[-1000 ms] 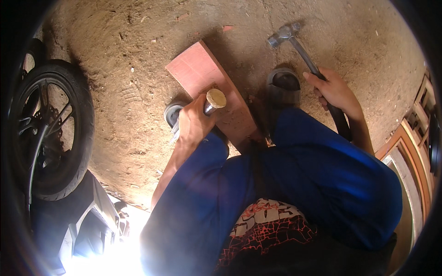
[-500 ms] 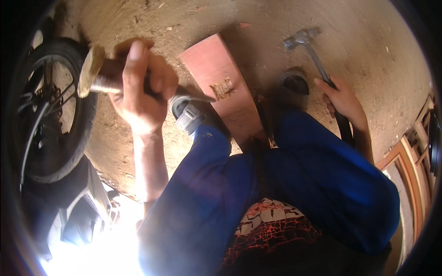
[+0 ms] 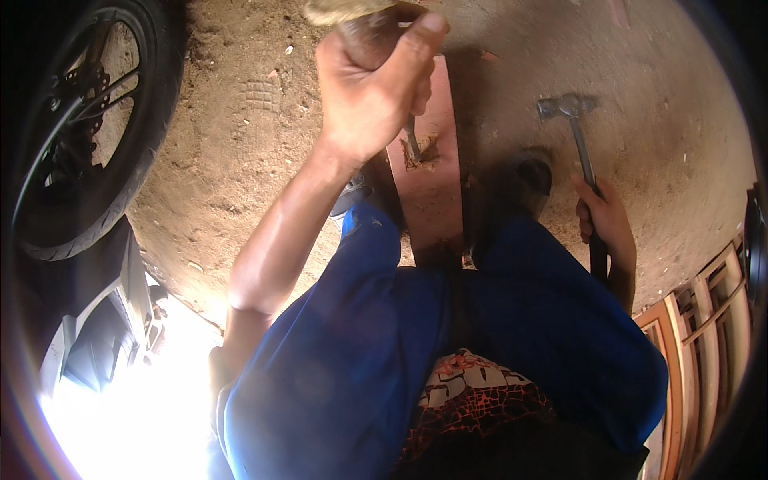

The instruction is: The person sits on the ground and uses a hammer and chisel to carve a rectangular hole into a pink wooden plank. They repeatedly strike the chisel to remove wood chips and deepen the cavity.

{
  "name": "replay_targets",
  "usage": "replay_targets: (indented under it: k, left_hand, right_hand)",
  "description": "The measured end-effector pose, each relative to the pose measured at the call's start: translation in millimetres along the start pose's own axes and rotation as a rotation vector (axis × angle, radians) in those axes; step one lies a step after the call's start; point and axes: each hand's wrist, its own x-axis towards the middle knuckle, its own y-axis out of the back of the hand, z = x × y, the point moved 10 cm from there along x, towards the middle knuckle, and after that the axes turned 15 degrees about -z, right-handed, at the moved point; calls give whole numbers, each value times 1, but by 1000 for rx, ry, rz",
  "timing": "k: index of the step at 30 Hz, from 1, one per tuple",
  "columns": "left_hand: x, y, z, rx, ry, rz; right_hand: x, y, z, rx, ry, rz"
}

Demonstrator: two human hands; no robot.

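My left hand is wrapped round the thick wooden handle of a chisel, whose frayed top end points up and away. The blade comes down into a rough, splintered recess cut in a reddish wooden board. Between my legs, the board lies lengthwise with its near end close to my thighs. My right hand grips the dark handle of a hammer off to the right. The hammer's metal head is apart from the chisel, over the dirt floor.
A motorcycle wheel with a black tyre stands at the left, beside grey and black bodywork. Strong glare covers the lower left. Wooden frames lean at the lower right. My shoes flank the board; wood chips dot the ground.
My left hand has swung right and forward from beside the wheel, turning the chisel blade-down into the recess. My right hand still holds the hammer at the right, its head slightly nearer me.
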Motion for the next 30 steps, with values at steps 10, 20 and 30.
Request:
replay_targets:
  k: [10,20,30]
  left_hand:
    - [29,-15,-13,111,84,-138]
    - [33,-16,-25,231,183,-126]
    - [31,-7,-27,315,112,-39]
  right_hand:
    - [-63,2,-80,58,170,-7]
    - [-225,11,-260,128,1204,-186]
    - [-181,-33,-248,-209,536,63]
